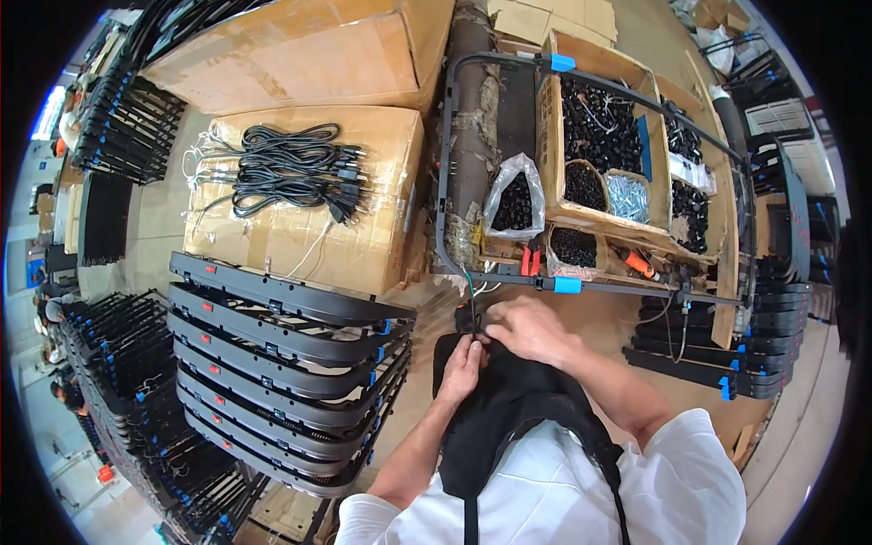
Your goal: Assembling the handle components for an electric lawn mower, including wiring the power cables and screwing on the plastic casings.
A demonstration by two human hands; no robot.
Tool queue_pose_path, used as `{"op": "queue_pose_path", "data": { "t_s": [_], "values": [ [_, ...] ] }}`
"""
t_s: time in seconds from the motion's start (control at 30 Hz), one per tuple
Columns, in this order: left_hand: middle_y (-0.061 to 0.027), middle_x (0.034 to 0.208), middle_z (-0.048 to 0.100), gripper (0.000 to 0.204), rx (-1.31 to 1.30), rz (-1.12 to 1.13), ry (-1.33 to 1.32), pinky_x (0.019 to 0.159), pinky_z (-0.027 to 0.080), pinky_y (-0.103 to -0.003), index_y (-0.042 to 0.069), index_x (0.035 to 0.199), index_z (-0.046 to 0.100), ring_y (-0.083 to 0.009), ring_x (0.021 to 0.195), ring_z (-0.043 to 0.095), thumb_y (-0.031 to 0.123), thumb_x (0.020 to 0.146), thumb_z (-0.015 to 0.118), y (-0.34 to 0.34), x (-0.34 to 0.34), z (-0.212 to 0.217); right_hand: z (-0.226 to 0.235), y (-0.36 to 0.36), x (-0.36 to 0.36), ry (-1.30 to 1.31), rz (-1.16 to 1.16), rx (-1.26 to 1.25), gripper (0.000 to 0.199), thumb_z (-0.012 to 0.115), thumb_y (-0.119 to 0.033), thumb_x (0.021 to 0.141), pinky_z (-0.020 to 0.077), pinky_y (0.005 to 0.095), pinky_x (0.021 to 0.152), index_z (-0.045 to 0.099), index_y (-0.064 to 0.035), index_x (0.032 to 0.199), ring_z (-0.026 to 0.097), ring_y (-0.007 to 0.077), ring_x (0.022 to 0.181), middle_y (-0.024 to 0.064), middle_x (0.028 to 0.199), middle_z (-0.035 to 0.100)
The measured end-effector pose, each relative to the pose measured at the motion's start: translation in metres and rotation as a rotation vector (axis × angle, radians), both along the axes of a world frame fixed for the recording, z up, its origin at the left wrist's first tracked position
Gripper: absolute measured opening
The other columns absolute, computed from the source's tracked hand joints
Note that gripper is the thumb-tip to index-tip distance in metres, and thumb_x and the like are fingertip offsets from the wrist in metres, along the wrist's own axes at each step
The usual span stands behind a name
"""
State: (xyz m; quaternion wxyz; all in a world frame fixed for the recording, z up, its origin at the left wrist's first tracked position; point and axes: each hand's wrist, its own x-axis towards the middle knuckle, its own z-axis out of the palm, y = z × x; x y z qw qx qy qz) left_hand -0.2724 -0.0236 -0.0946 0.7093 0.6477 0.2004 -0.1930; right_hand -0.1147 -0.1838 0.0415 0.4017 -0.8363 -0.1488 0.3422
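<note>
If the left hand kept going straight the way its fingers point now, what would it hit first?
The left hand points up and slightly right, so it would likely first meet the right hand gripping the black part just ahead; depth is unclear.

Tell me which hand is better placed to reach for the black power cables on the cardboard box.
Left, probably. The left hand sits on the side nearer the bundle of black power cables on the brown cardboard box; the right hand would have to cross over it.

Cables (291, 168) on box (381, 182), frames (282, 363) before
</note>
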Motion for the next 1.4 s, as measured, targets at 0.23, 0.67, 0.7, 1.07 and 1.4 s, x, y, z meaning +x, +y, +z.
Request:
{"op": "queue_pose_path", "data": {
  "t_s": [0.23,0.67,0.7,1.07,1.4],
  "values": [
    [-0.0034,0.087,0.060,0.031,0.110,-0.034,0.005,0.084,0.053,-0.028,0.011,0.129,0.067,-0.0134,0.082,0.062,0.030,0.113,0.049,0.010,0.008,0.014,-0.014,0.007,0.120,0.071,0.243,-0.222,0.040,0.076,-0.035,0.094,0.0524,0.0412,0.097,0.078,-0.0049,0.120,0.071,0.0309,0.105,0.0176,0.107,0.077],
    [-0.0036,0.086,0.070,0.032,-0.023,0.027,-0.040,0.081,0.057,-0.029,0.005,0.133,0.066,-0.0120,0.082,0.068,0.024,0.113,0.050,0.008,0.028,0.022,-0.092,0.000,0.149,0.221,-1.050,0.662,0.028,0.061,-0.029,0.109,0.0455,0.0255,0.058,0.070,-0.0040,0.099,0.057,0.0090,0.069,0.0015,0.086,0.066],
    [-0.0036,0.086,0.070,0.032,-0.016,0.035,-0.036,0.081,0.057,-0.029,0.005,0.133,0.066,-0.0120,0.082,0.068,0.024,0.113,0.050,0.004,0.031,0.025,-0.087,0.002,0.155,0.231,-1.044,0.665,0.028,0.061,-0.029,0.109,0.0455,0.0255,0.058,0.070,-0.0040,0.099,0.057,0.0090,0.069,0.0015,0.086,0.066],
    [-0.0079,0.092,0.075,0.029,0.227,0.232,0.067,0.080,0.057,-0.032,0.002,0.123,0.068,-0.0146,0.082,0.073,0.022,0.109,0.054,-0.027,0.094,0.065,-0.039,0.025,0.180,0.287,-0.040,0.056,0.041,0.071,-0.041,0.099,0.0539,0.0328,0.068,0.073,-0.0002,0.096,0.065,0.0142,0.068,0.0051,0.076,0.071],
    [-0.0078,0.092,0.075,0.029,0.203,0.361,0.124,0.079,0.058,-0.031,-0.003,0.115,0.068,-0.0135,0.081,0.072,0.023,0.107,0.059,-0.041,0.127,0.075,-0.068,0.049,0.204,-0.002,0.076,0.038,0.046,0.059,-0.040,0.100,0.0543,0.0483,0.084,0.075,0.0014,0.087,0.073,0.0404,0.090,0.0266,0.088,0.073]
  ]
}}
